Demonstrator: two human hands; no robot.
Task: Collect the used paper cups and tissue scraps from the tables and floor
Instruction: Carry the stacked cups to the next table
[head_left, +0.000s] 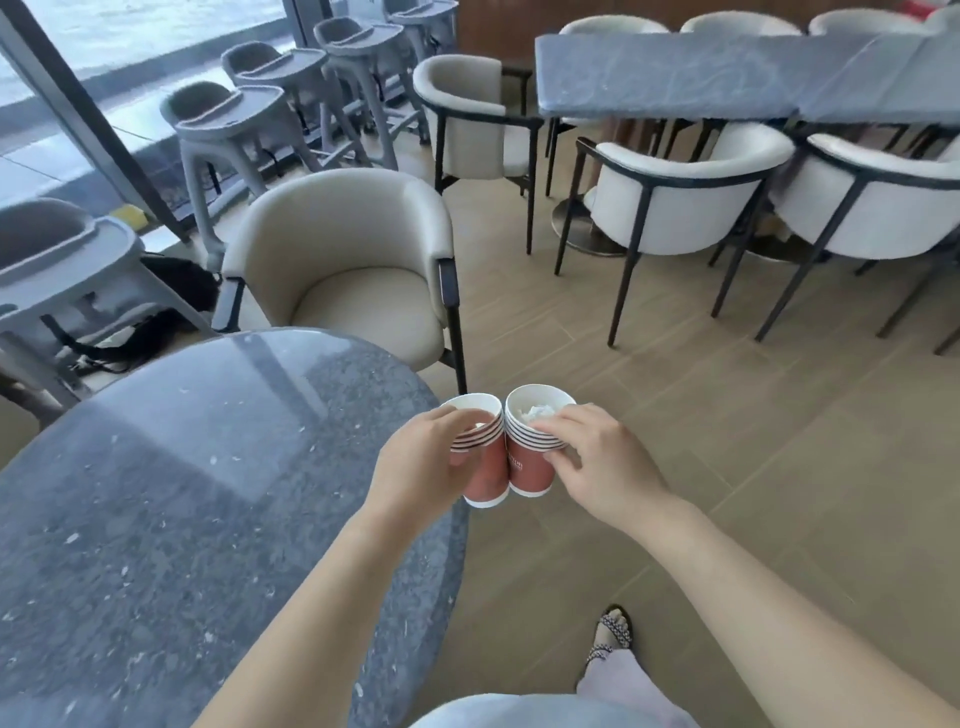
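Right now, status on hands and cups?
Left hand holds left cup stack. Right hand holds right cup stack, tissue inside. Nothing in the way.

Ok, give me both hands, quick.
Left hand: closed on the left cup stack.
Right hand: closed on the right cup stack, which has tissue inside.

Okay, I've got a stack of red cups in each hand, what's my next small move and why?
Probably nest the left stack into the right stack, freeing a hand. But tissue fills the right stack's top cup, so slipping the right stack into the left may seat better.
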